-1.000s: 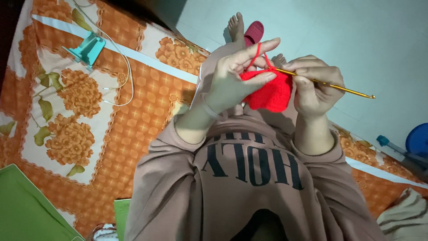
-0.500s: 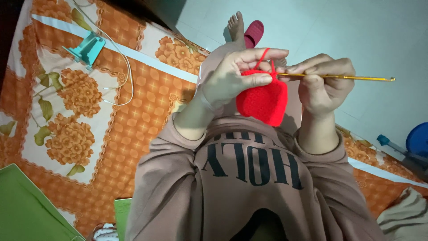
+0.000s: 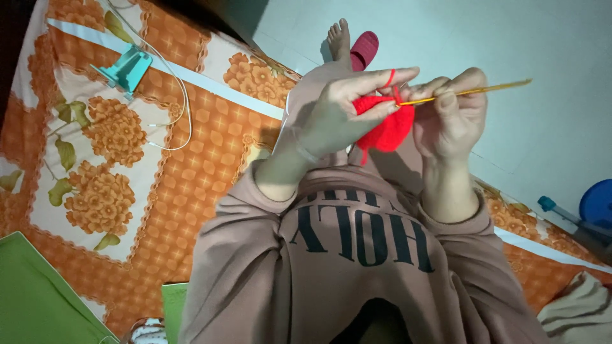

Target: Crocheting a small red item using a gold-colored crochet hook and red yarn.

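A red crocheted piece (image 3: 387, 127) hangs between both hands above my lap. My left hand (image 3: 341, 114) pinches its upper edge, and a strand of red yarn (image 3: 390, 78) loops over the index finger. My right hand (image 3: 451, 114) grips a thin yellow crochet hook (image 3: 475, 92), whose tip sits in the top of the red piece. The hook's shaft points right and slightly up. I wear a mauve sweatshirt (image 3: 357, 267) with dark lettering.
An orange floral bedsheet (image 3: 121, 165) lies under me. A teal clip-like object (image 3: 126, 69) with a white cable (image 3: 175, 95) rests on it at upper left. A green sheet (image 3: 32, 299) sits lower left. My bare foot (image 3: 338, 39) and a red slipper (image 3: 364, 48) are on the pale floor.
Both hands have shifted slightly with the work. The hook has tilted from pointing right and down to pointing right and slightly up, and the red piece has bunched closer to my left fingers.
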